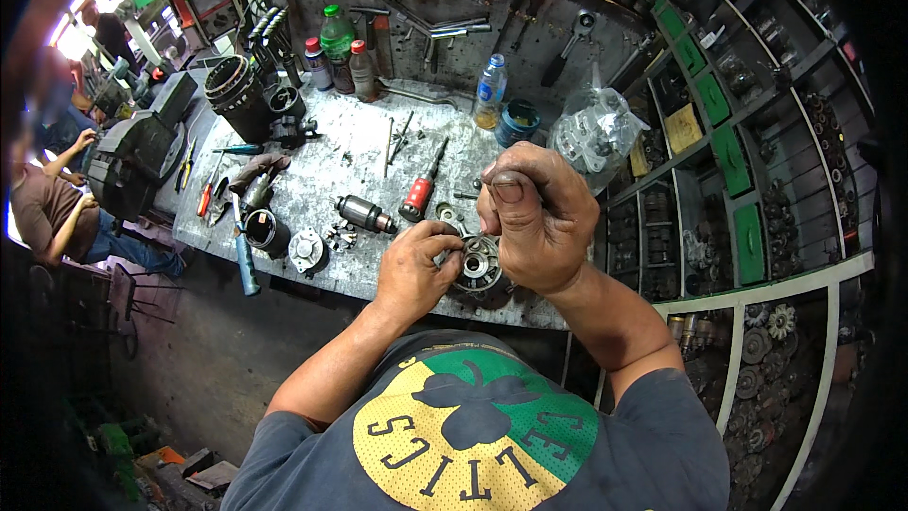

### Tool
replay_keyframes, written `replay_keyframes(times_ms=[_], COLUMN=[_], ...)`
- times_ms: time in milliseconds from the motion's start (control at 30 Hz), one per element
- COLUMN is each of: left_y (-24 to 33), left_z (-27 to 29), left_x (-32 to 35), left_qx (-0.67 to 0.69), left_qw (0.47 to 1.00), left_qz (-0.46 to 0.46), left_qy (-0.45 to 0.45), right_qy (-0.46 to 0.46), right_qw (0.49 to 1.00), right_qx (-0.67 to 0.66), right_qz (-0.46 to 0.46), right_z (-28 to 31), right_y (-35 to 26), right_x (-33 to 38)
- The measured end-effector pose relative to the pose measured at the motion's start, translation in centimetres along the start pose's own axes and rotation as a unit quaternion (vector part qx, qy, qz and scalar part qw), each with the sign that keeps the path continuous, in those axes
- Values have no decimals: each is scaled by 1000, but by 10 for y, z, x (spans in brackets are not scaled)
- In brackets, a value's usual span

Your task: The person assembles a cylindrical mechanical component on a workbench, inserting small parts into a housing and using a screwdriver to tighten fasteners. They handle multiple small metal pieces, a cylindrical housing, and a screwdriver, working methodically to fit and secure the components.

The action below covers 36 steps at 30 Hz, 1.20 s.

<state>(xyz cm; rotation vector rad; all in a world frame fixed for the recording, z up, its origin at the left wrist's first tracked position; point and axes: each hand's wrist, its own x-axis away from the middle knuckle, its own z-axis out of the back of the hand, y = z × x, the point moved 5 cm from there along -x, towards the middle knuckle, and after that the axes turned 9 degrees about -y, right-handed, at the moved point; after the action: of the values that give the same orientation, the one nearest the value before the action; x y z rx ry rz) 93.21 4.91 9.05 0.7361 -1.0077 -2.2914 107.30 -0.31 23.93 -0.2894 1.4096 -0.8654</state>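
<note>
My left hand (413,267) rests at the near edge of the workbench, fingers curled against a round metal housing (480,274) with a ring-shaped bore at its centre. Raised above the housing, my right hand (541,222) is closed in a pinch, thumb pressed against the fingers. Whatever sits in that pinch is hidden or too small to make out. Left of the housing lie an armature (364,214) with a dark cylindrical core and a red-handled tool (417,197) with a dark shaft. A small metal ring part (445,213) lies just behind my left fingers.
On the bench (336,147) stand a hammer (245,260), a round metal end cover (306,250), a dark cylinder (235,95) and bottles (336,35). A parts-filled plastic bag (598,128) sits at right, beside shelves with green drawer fronts (748,244). Another person (66,199) sits at far left.
</note>
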Motion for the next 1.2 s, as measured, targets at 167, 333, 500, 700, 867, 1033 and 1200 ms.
replay_keyframes(times_ms=[167,333,500,700,867,1033,1200], left_y=[-1,1,3,3,-1,-4,-10], left_z=[-1,0,-2,-2,1,-4,-3], left_x=[2,4,4,7,11,7,10], left_qx=[-15,-11,-27,-8,28,35,33], left_qw=[1000,1000,1000,1000,999,999,999], left_qz=[2,-4,-1,-18,-12,-14,-4], left_qy=[2,20,14,14,33,-2,-15], right_qy=[-87,-289,-445,-457,-556,-508,-536], right_qw=[988,930,767,799,727,764,716], right_qx=[115,221,453,385,385,392,444], right_qz=[64,-54,-89,-69,-121,-66,-57], right_z=[-6,0,24,18,8,-5,5], right_y=[-14,-38,-52,-59,-51,-58,-50], right_x=[-9,-36,-57,-64,-65,-70,-78])
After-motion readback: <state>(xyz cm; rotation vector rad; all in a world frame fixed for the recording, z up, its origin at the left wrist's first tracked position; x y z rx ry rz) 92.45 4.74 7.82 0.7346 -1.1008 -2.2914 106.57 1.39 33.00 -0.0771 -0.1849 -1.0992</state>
